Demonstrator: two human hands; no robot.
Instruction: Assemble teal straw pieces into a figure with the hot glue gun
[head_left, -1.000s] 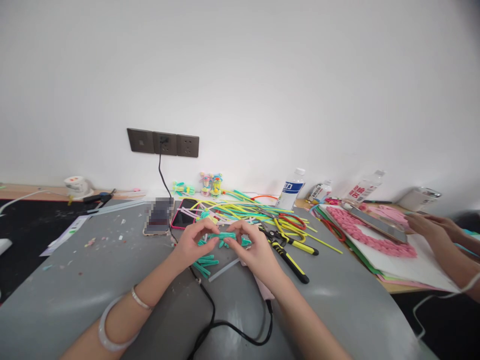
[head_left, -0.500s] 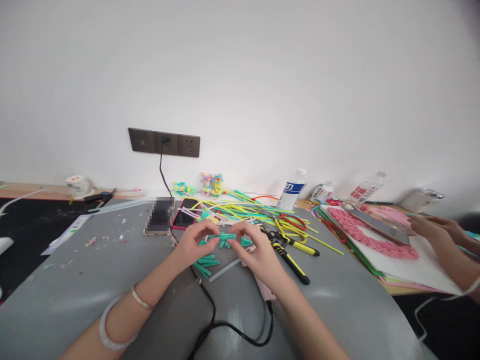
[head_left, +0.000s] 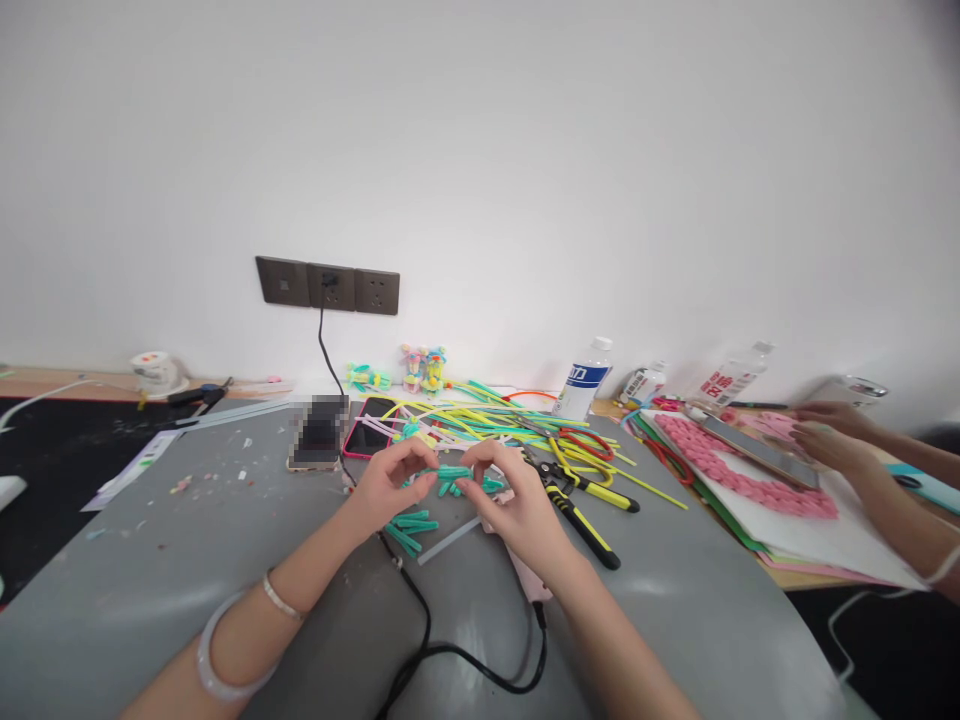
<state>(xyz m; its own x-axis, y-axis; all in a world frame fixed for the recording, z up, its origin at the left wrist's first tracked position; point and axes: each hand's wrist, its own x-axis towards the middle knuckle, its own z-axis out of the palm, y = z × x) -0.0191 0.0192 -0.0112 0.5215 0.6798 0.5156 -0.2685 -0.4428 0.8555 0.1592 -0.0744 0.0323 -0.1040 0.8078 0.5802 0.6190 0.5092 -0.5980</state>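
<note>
Co-worker's hands [head_left: 829, 447] shifted left; turquoise stems [head_left: 453, 474] stay pinched; bottle's [head_left: 726, 383] red lettering blurs.

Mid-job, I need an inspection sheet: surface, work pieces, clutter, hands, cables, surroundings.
Surface: grey mat, small scraps at left.
Work pieces: fuzzy turquoise piece between the hands; short turquoise stems on the mat.
Clutter: yellow-and-black pliers, pink-edged phone, loose stems.
Hands: right hand pinches the piece; left hand at its other end, grip unclear.
Cables: black cable joined to pink device; black plug in wall socket panel.
Surroundings: another person's hands at right.
</note>
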